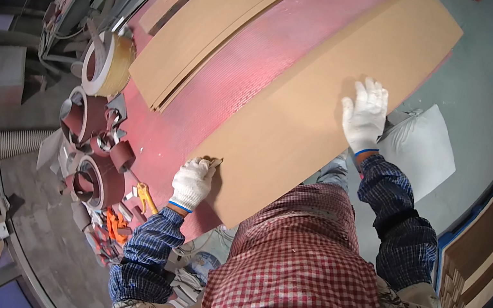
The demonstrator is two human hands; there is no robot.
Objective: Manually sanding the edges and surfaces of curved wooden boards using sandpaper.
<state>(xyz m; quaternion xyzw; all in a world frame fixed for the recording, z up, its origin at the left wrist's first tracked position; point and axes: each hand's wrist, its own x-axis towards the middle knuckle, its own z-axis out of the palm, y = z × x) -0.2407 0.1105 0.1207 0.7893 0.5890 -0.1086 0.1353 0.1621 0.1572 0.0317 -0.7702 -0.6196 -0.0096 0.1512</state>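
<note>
A long tan board [295,136], its surface smooth, lies at a slant across the red work table [234,73] in front of me. My right hand [365,114], in a white knit glove, rests on the board's near side with its fingers stretched out. At the board's left end is my left hand [192,183], also gloved, with the fingers curled closed. A small brownish edge pokes out by its fingertips; what it belongs to is too small to tell.
Beyond lie stacked tan boards [208,30] and a wooden block [168,7]. Sanding-belt rolls [99,181], a tape roll [107,65] and a yellow-handled tool [146,198] crowd the left edge. A white sack [426,151] and upright panels [481,252] stand at right.
</note>
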